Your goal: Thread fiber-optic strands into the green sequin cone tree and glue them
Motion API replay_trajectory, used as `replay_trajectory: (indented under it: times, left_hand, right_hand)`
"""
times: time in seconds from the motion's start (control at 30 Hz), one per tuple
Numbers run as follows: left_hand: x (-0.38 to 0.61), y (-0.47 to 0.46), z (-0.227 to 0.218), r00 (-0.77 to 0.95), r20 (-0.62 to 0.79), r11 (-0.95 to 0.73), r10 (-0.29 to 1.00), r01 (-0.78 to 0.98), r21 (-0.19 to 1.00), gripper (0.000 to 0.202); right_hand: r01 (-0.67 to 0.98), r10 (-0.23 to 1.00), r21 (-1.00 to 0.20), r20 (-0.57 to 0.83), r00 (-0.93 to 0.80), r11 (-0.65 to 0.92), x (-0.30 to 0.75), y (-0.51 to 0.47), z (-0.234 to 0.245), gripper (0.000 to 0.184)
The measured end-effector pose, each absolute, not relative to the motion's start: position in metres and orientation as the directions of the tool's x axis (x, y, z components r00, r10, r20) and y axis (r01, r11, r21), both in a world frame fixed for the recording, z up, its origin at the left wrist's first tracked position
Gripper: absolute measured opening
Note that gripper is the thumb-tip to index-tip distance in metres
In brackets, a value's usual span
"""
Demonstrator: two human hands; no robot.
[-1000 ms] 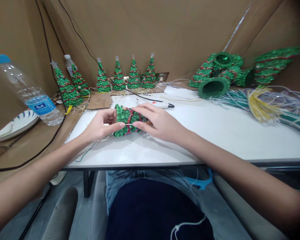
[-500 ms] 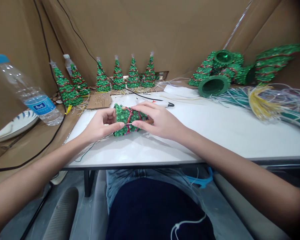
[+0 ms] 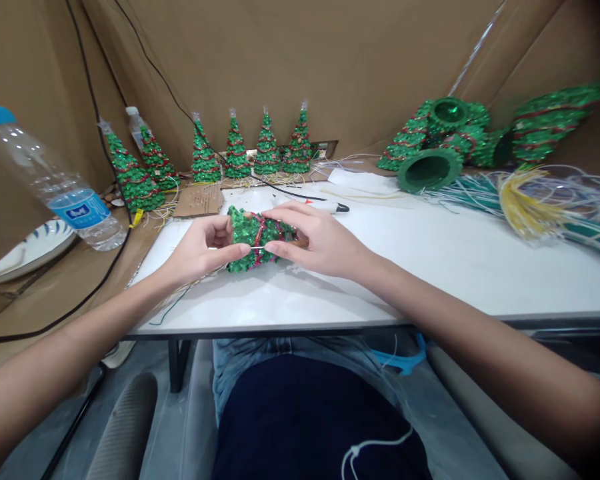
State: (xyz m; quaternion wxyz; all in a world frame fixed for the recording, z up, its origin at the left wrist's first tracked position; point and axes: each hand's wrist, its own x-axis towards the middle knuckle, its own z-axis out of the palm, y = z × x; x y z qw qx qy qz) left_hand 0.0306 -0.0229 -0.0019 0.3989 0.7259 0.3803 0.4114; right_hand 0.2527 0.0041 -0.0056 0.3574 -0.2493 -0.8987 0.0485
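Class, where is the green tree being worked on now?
In the head view, the green tree lies sideways at centre, held between the left hand and right hand, over the white table.

A miniature Christmas tree (image 3: 255,237) lies on its side over the table (image 3: 430,267), held between the left hand (image 3: 200,250) and the right hand (image 3: 320,243). Just behind them lies what seems to be a pen-shaped tool (image 3: 325,208). A row of four trees (image 3: 253,150) stands at the table's back edge, with two further trees (image 3: 135,177) to its left. Left of the table is a water bottle (image 3: 65,193), with a plate (image 3: 25,253) to its left. A pile of toppled trees (image 3: 440,143) lies at the back right, with a bundle of strands (image 3: 530,203) to its right.
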Motion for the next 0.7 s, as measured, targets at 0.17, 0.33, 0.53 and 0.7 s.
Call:
replay_trajectory:
  times: [0.17, 0.33, 0.53, 0.7]
  left_hand:
    - [0.0295, -0.0221, -0.0031, 0.379, 0.294, -0.394, 0.877, 0.221, 0.892, 0.029]
    - [0.0302, -0.0219, -0.0027, 0.376, 0.297, -0.394, 0.878, 0.215, 0.893, 0.031]
    - [0.0303, -0.0217, -0.0025, 0.375, 0.294, -0.392, 0.879, 0.219, 0.893, 0.031]
    - [0.0301, -0.0219, -0.0032, 0.378, 0.284, -0.38, 0.881, 0.211, 0.9, 0.032]
  right_hand:
    - [0.413, 0.488, -0.273, 0.613, -0.621, 0.869, 0.2533, 0.004, -0.0057, 0.046]
    - [0.415, 0.488, -0.271, 0.617, -0.618, 0.868, 0.2535, 0.004, -0.0061, 0.046]
    - [0.413, 0.494, -0.283, 0.615, -0.615, 0.866, 0.2533, 0.0035, -0.0055, 0.047]
    - [0.413, 0.494, -0.284, 0.618, -0.612, 0.866, 0.2531, 0.0044, -0.0061, 0.047]
